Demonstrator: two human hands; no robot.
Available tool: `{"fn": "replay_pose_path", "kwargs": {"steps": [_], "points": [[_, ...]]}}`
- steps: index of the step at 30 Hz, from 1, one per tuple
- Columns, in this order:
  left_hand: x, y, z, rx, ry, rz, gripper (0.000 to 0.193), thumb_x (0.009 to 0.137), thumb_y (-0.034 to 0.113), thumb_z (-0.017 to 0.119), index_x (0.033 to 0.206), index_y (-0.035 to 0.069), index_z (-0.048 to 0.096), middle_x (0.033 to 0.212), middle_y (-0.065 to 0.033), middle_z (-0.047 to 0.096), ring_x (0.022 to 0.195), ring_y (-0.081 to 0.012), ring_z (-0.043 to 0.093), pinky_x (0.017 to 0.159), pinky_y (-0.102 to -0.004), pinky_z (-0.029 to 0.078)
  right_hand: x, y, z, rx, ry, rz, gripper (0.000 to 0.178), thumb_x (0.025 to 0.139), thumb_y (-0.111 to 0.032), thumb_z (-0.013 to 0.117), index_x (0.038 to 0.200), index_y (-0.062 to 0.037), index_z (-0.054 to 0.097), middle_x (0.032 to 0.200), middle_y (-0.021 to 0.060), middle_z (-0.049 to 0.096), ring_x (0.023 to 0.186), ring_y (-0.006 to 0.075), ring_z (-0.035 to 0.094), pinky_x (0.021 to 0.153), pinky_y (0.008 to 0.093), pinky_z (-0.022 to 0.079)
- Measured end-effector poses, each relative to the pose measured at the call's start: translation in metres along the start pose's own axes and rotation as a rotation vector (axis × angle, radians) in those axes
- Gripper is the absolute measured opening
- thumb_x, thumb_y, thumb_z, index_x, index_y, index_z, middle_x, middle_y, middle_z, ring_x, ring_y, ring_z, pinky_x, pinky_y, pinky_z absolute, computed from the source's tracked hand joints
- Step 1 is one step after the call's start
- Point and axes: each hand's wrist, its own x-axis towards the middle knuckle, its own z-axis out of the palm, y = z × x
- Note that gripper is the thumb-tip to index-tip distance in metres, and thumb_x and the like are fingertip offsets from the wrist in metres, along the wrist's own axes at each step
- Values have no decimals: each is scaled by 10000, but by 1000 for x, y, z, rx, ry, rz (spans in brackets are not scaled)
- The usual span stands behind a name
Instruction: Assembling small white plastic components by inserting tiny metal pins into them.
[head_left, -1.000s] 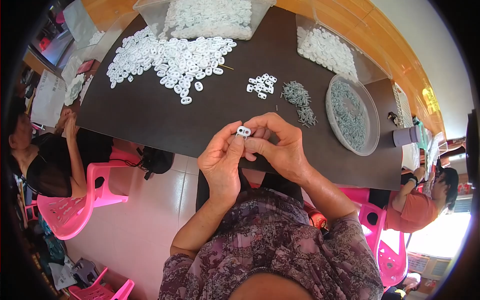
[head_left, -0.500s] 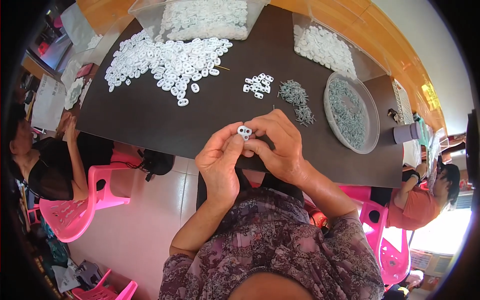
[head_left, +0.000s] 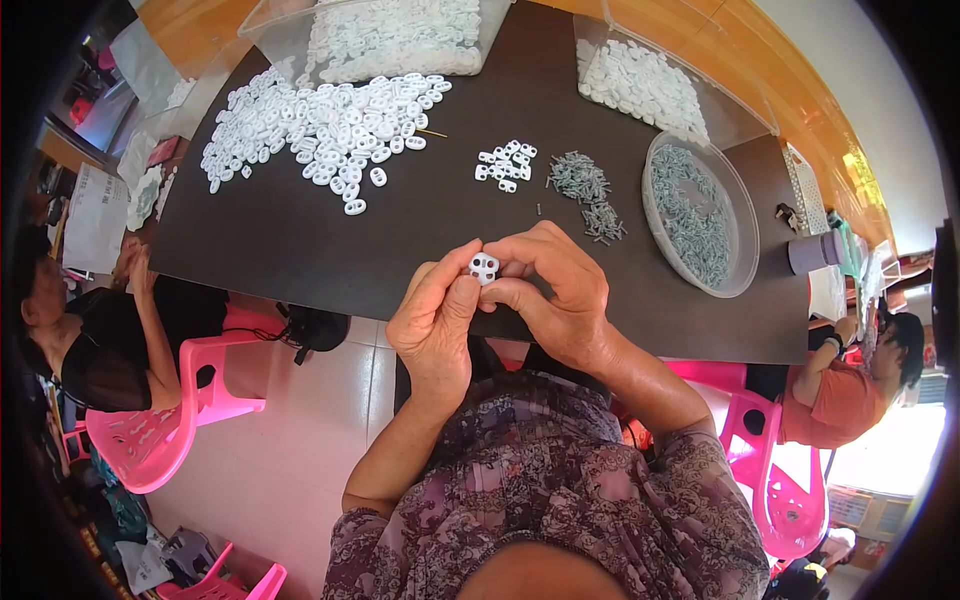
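Observation:
Near the front edge of the dark table, small white plastic pieces with round holes (head_left: 484, 266) sit between my fingertips. They look like two oval two-hole parts laid together in a squarish shape. My left hand (head_left: 432, 325) pinches them with thumb and fingers from the left. From the right, my right hand (head_left: 556, 285) is closed in a pinch against the same pieces; its lower fingers are partly hidden. Beyond my hands lies a small group of white two-hole pieces (head_left: 507, 166). To its right are grey screws (head_left: 580, 178) in a loose pile.
A large heap of white oval pieces (head_left: 350, 125) spreads at the far left, before a clear bin (head_left: 490, 45). Another clear bin (head_left: 740, 105) holds white parts. A round tray (head_left: 742, 262) contains screws. A purple-grey cup (head_left: 815, 252) stands right. People sit on both sides.
The white parts in my fingers have turned from a crossed, uneven overlap to a squarer alignment. Both hands stay in nearly the same place; the view has shifted slightly.

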Motion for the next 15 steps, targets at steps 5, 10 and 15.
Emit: {"fn": "replay_pose_path", "kwargs": {"steps": [5,10,15], "points": [[-1,0,2,26,10,44,208,908,27,557,1092,-51,613,881,-53,561,704,-94,535,622,-209,456,-1,0,-1,18,-6,-32,303,676,39,705,969,21,629,820,74,642,672,141,548,582,250,452],[-3,-2,4,-4,44,34,198,909,31,558,1080,-57,608,884,-50,561,703,-92,534,619,-208,456,-2,-2,1,25,12,-13,312,684,39,705,985,17,627,850,78,641,687,145,549,583,253,454],[-4,2,5,-25,44,6,206,915,29,549,1093,-60,601,895,-43,560,712,-79,524,629,-200,452,-3,-4,0,-3,29,-5,323,688,40,704,1000,14,626,882,90,639,699,156,550,581,260,456]]}}
